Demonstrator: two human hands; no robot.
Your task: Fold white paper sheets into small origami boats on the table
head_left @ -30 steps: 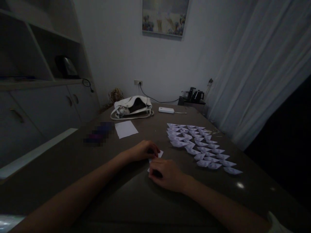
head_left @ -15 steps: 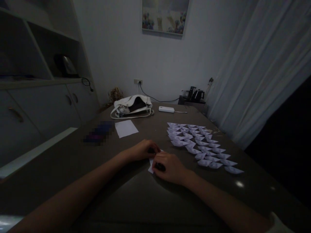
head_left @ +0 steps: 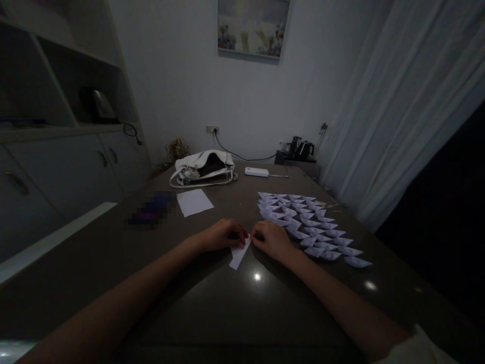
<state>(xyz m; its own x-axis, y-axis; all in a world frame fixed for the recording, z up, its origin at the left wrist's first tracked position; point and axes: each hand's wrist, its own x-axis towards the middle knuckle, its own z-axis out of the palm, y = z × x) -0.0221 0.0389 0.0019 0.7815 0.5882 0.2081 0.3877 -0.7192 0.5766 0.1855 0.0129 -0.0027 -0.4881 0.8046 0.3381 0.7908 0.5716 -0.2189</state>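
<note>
A small folded piece of white paper [head_left: 238, 255] lies on the dark table between my hands. My left hand [head_left: 225, 235] has its fingers closed on the paper's upper left part, covering some of it. At the paper's top right corner, my right hand [head_left: 271, 237] pinches the edge with thumb and fingertips. The lower strip of the paper sticks out toward me, uncovered. Several folded paper boats [head_left: 312, 222] stand in rows just beyond and to the right of my right hand.
Flat white paper sheets [head_left: 195, 202] lie ahead on the left, beside a blurred-out dark object [head_left: 151, 208]. Farther back are a white handbag [head_left: 206, 167] and a white power bank [head_left: 256, 172] with a short cable. A curtain [head_left: 371, 101] hangs at the right.
My right hand has moved from over the paper's lower part up to its top right corner, exposing the lower strip. My left hand stays on the paper. The view has shifted slightly.
</note>
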